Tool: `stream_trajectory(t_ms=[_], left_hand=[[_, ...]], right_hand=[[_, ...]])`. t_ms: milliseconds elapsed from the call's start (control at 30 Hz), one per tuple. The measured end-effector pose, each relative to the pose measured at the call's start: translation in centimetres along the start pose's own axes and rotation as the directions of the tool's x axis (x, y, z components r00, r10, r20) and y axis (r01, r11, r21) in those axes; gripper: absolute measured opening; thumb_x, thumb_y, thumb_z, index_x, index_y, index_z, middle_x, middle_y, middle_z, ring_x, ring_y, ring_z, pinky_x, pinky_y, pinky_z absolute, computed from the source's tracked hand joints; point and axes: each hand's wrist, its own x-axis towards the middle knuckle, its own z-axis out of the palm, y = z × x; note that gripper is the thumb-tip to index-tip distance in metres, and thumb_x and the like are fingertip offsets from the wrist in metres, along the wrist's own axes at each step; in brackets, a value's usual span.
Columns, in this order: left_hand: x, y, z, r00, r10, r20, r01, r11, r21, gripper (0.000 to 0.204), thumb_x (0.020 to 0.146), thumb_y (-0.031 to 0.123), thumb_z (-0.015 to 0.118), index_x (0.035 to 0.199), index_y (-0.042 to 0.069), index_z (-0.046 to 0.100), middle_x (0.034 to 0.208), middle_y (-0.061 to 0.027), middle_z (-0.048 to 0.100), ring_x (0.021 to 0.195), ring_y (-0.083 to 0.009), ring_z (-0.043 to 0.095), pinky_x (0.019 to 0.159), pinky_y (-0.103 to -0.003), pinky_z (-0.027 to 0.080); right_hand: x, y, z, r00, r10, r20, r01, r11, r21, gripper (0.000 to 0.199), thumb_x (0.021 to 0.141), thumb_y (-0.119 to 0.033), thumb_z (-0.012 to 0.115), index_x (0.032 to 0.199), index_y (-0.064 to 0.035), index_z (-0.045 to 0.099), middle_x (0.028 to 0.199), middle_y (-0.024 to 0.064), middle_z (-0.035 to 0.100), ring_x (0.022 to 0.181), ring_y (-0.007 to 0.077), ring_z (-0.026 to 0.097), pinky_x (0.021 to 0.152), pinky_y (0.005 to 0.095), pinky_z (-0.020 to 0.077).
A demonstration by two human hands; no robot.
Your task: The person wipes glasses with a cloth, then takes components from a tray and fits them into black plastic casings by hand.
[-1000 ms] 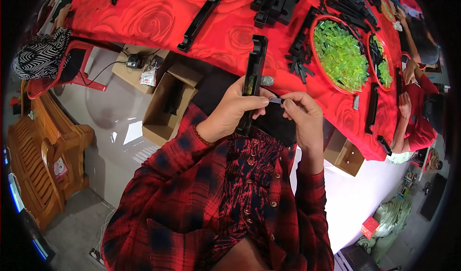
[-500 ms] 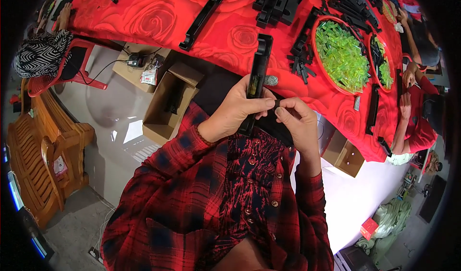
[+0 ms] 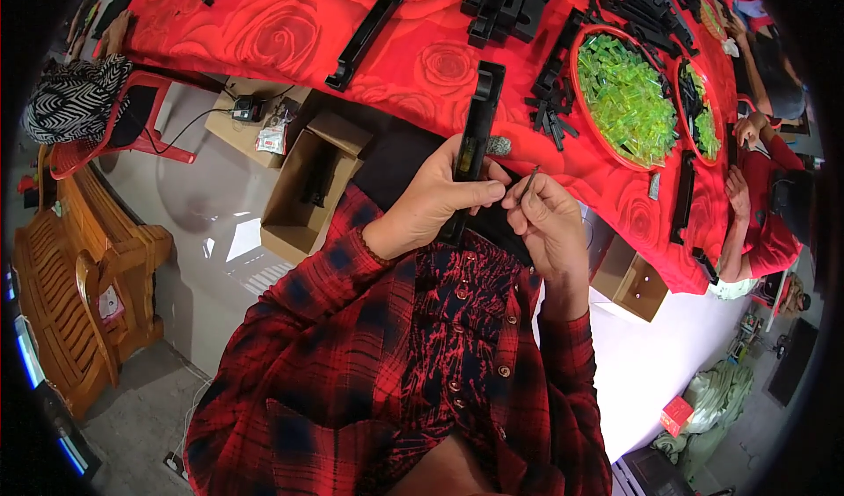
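My left hand [image 3: 429, 199] is wrapped round a long black plastic housing [image 3: 483, 100], held upright in front of my chest at the table's near edge. A yellowish-green piece [image 3: 466, 164] shows in a slot of it, partly behind my fingers. Just to the right, my right hand [image 3: 556, 223] pinches a thin dark strip [image 3: 530, 181] between thumb and forefinger, its tip pointing up. The strip is apart from the housing. Beyond my hands, a round red-rimmed basket [image 3: 576, 91] holds many clear yellow-green pieces, with small black parts [image 3: 552, 125] beside it.
The red rose-patterned tablecloth [image 3: 281, 34] carries a lone black housing [image 3: 367, 37] and a stack of black housings [image 3: 514, 8]. A small grey speckled piece [image 3: 498, 146] lies near my left hand. Cardboard boxes [image 3: 286, 223] [image 3: 646, 298] stand below. Another person's hand [image 3: 738, 193] is at the right.
My right hand has turned and drawn slightly away from the housing, so the thin strip in its fingers now shows upright. My left hand holds the housing almost unmoved.
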Motion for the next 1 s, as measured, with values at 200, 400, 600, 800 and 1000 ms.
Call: stream_trajectory(t_ms=[200,400,600,800,1000], left_hand=[[0.0,0.0,0.2,1.0,0.005,-0.028,-0.006,1.0,-0.02,0.047,0.086,0.009,0.074,0.126,0.004,0.051,0.096,-0.0045,0.064,0.076,-0.0098,0.061,0.065,-0.023,0.047],[0.2,0.0,-0.1,0.996,-0.022,-0.084,0.023,1.0,0.012,0.041,0.084,0.007,0.075,0.119,0.004,0.055,0.092,-0.0023,0.061,0.071,-0.0087,0.059,0.061,-0.023,0.046],[0.2,-0.1,-0.3,0.993,-0.095,-0.074,0.096,0.995,0.017,0.037,0.083,0.005,0.074,0.115,0.004,0.055,0.09,-0.0015,0.06,0.069,-0.0083,0.058,0.058,-0.023,0.045],[0.3,-0.3,-0.6,0.985,-0.174,-0.017,0.174,0.985,0.006,0.035,0.084,0.006,0.073,0.114,0.004,0.055,0.089,-0.0013,0.06,0.069,-0.0082,0.058,0.058,-0.023,0.045],[0.4,-0.2,-0.7,0.98,-0.183,0.078,0.19,0.978,-0.091,0.035,0.09,0.014,0.067,0.12,0.003,0.052,0.095,-0.0059,0.063,0.072,-0.01,0.059,0.06,-0.023,0.046]], right_hand=[[0.0,1.2,0.5,0.995,0.041,-0.09,-0.051,0.992,-0.112,0.013,0.096,-0.013,0.063,0.102,-0.0006,0.062,0.09,0.0059,0.067,0.067,0.0078,0.055,0.061,0.0197,0.0429],[-0.4,0.8,1.5,0.992,-0.001,-0.129,-0.052,0.911,-0.409,0.014,0.096,-0.014,0.063,0.103,-0.0023,0.063,0.084,0.002,0.066,0.066,0.0063,0.055,0.06,0.0193,0.0425],[0.1,0.4,2.2,0.958,-0.202,-0.203,0.087,0.88,-0.467,0.016,0.097,-0.016,0.063,0.106,-0.0027,0.064,0.089,0.0007,0.065,0.072,0.0041,0.055,0.062,0.0193,0.0431],[0.1,0.2,1.5,0.982,-0.118,-0.147,0.024,0.852,-0.524,0.016,0.096,-0.015,0.064,0.105,-0.0018,0.063,0.086,-0.0019,0.062,0.073,0.0027,0.053,0.062,0.0188,0.0418],[0.3,0.0,-0.2,0.983,-0.076,-0.168,0.04,0.978,-0.207,0.014,0.097,-0.014,0.063,0.104,-0.0027,0.062,0.084,-0.0014,0.059,0.068,0.0052,0.051,0.06,0.0211,0.0392]])
